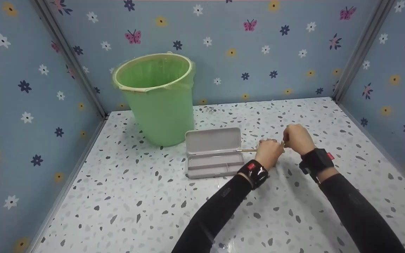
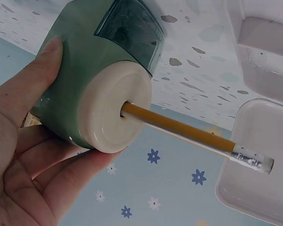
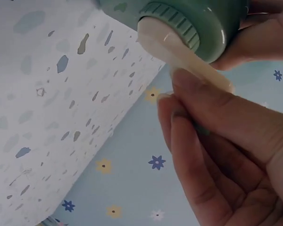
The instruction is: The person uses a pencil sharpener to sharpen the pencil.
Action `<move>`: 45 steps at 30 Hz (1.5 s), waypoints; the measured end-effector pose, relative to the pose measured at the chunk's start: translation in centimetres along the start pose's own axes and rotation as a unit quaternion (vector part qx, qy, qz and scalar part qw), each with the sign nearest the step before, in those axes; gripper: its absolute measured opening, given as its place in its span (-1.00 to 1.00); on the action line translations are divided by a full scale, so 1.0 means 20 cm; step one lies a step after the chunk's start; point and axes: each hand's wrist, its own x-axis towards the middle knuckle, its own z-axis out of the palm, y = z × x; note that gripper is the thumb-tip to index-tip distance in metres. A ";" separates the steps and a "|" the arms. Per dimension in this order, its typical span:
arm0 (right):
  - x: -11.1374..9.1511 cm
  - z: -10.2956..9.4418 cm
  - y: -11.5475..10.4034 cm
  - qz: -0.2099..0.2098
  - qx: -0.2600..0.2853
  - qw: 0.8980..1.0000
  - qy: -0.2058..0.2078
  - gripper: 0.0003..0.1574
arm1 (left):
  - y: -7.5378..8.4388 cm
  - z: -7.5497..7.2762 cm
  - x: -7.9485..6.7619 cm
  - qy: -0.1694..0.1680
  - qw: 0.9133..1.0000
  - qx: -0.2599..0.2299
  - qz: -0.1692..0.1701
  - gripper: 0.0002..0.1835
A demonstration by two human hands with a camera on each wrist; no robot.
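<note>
Green glossy pencil sharpener (image 2: 68, 92) was held over white speckled counter (image 1: 146, 211) near open grey pencil case (image 1: 213, 140); left hand (image 1: 270, 154) gripped it, right hand (image 1: 298, 138) pinched cream crank arm (image 3: 198, 64); yellow metal-ferruled pencil (image 2: 184, 131) jutted out; likely risk was slack grip letting sharpener twist, snapping pencil inside

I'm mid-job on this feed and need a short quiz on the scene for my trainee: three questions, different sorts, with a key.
1. True or false: the open, pale grey rectangular case sits nearer the person than the tapered green bucket.
2. Multiple choice: what does the left grip hold? A, the case; B, the glossy green rounded sharpener; C, the bucket.
3. Fill in: the straight yellow pencil's ___ end sticks out of the sharpener, while the right grip is at the cream, bar-shaped crank.

Key: 1, true; 2, B; 3, eraser.
</note>
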 end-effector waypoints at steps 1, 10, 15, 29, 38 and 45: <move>0.01 0.01 0.00 0.001 -0.005 1.000 0.011 -0.87 | 0.00 0.00 0.00 0.002 1.000 0.001 -0.001 -0.70; 0.09 0.15 0.08 0.016 0.009 0.999 0.049 -0.89 | 0.00 0.01 0.00 0.004 1.000 0.015 0.004 -0.74; 0.11 0.22 0.13 0.015 0.017 0.999 0.028 -0.86 | 0.00 0.01 -0.01 0.004 0.999 0.033 0.015 -0.75; 0.05 0.27 0.15 0.020 0.005 0.995 -0.096 -0.85 | -0.02 0.00 -0.01 -0.010 0.998 0.050 0.031 -0.73; -0.02 0.24 0.15 0.020 0.037 0.991 -0.130 -0.91 | 0.00 -0.01 0.00 -0.038 0.998 0.038 0.012 -0.76; -0.09 0.19 0.13 0.064 0.085 0.980 -0.170 -0.89 | 0.02 -0.01 0.00 -0.043 0.997 0.060 -0.005 -0.72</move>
